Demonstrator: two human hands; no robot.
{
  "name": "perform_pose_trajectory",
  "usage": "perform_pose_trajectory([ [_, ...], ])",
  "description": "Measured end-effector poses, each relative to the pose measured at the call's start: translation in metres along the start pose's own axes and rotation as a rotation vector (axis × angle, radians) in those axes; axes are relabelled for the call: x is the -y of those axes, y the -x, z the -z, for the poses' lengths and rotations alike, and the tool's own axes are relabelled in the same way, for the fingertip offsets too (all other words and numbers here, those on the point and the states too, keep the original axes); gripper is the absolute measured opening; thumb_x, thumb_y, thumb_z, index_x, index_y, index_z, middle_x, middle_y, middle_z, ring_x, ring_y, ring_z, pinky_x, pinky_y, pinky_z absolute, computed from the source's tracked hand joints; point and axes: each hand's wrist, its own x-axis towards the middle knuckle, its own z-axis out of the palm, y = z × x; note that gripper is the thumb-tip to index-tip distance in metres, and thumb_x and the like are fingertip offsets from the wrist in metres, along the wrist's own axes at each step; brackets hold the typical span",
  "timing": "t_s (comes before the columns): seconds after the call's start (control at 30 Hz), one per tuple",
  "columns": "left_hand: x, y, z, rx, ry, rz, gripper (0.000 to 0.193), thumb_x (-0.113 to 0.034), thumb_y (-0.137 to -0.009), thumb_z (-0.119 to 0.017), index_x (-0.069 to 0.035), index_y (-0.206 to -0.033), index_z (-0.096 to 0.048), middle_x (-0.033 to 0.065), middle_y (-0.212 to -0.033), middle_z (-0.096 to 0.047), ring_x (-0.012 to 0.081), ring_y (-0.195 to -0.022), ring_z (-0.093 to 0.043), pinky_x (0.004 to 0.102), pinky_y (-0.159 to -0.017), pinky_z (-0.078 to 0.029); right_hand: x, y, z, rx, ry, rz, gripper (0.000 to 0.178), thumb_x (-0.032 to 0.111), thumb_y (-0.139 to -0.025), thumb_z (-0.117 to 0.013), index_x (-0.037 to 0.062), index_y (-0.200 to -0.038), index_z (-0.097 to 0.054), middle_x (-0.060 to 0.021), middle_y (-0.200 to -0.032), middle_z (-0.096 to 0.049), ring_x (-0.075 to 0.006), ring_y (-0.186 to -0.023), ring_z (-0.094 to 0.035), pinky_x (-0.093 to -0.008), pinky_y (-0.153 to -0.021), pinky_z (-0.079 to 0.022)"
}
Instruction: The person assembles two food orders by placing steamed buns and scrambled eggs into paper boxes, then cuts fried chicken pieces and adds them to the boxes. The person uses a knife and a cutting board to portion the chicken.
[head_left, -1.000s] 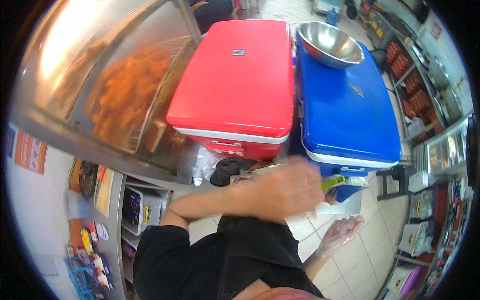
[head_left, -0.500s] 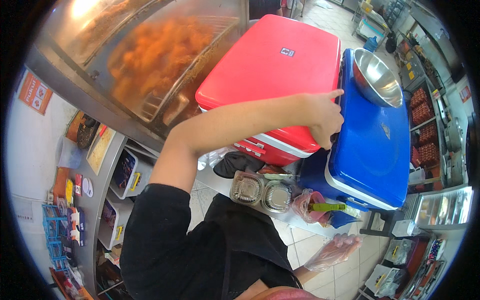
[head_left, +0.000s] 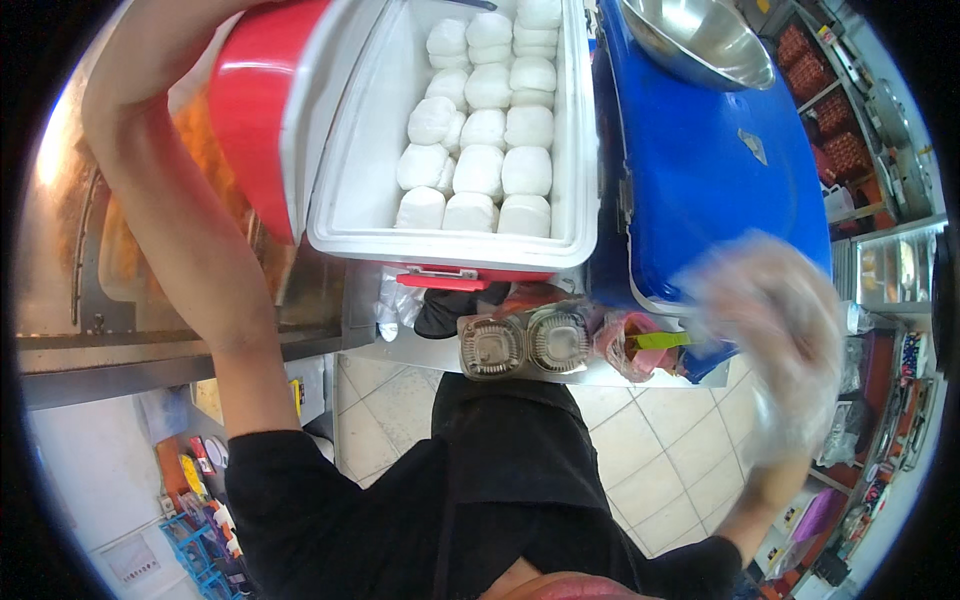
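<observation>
The red cooler (head_left: 450,246) in front of me stands uncovered, its white inside showing. Rows of white, rounded pieces (head_left: 478,172) fill much of it; their exact kind is unclear. Its red lid (head_left: 252,110) is tilted up on the left side. My left arm bends toward the top of that lid, and the hand is cut off by the upper edge of the view. Above the near right corner of a blue cooler (head_left: 720,180) is my right hand (head_left: 775,315), in a clear plastic glove. Motion smears its fingers.
A steel bowl (head_left: 705,40) rests on the blue cooler. Clear plastic containers (head_left: 525,345) and a pink cup (head_left: 622,345) with a green-handled utensil (head_left: 660,340) line the shelf before me. A glass-fronted case with orange food stands left. Shelving runs along the right.
The red cooler's lid has swung up to the left, uncovering the white pieces. My left arm has moved left and up from the lid's right edge. My gloved right hand has risen toward the blue cooler.
</observation>
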Motion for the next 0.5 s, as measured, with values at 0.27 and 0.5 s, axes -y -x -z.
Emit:
perform_pose_trajectory([
  [0.27,0.007,0.052,0.028,-0.246,0.351,0.112,0.021,-0.026,-0.086,-0.062,-0.007,-0.094,-0.065,0.0096,-0.11,-0.064,0.0201,-0.11,-0.055,0.0363,-0.102,-0.038,-0.051,-0.274,-0.219,0.778,1.304,0.425,0.029,0.02,-0.085,-0.065,0.0053,-0.107,-0.078,-0.0192,-0.106,-0.075,-0.0352,-0.101,-0.072,-0.0449,-0.086,-0.057],
  [0.5,0.023,0.074,0.032,-0.375,0.48,0.029,0.025,-0.025,-0.086,-0.056,-0.004,-0.096,-0.064,0.0103,-0.113,-0.063,0.0193,-0.108,-0.054,0.0338,-0.102,-0.037,-0.106,-0.423,-0.21,-0.136,1.143,0.25,0.041,0.02,-0.088,-0.065,0.0064,-0.126,-0.07,-0.0203,-0.128,-0.067,-0.0333,-0.12,-0.065,-0.0452,-0.093,-0.056],
])
